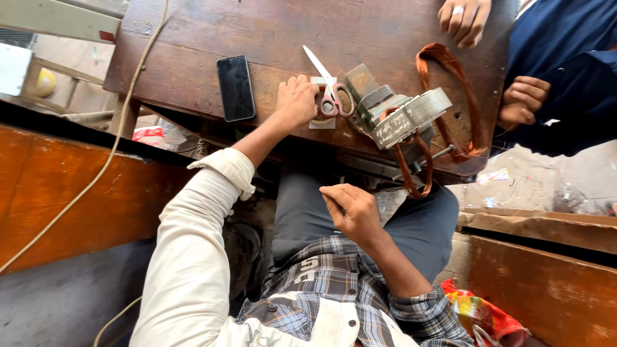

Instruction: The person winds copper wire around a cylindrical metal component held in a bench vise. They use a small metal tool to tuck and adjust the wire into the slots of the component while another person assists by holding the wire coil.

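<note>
- One view only, from a camera worn on the person's head, so no part is shared with another view.
- It looks steeply down over the chest and lap toward the wooden table (193,38) at the far side.
- It sits near: the left hand (297,99) and right hand (352,211) fill the middle.
- Another person's hands show at the far right edge.

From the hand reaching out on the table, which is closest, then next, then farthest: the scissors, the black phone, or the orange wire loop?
Measured from the left hand in the head view:
1. Scissors: touching the hand, just right of it.
2. Black phone: flat on the table, to its left.
3. Orange wire loop: far right, past the metal block.
</note>
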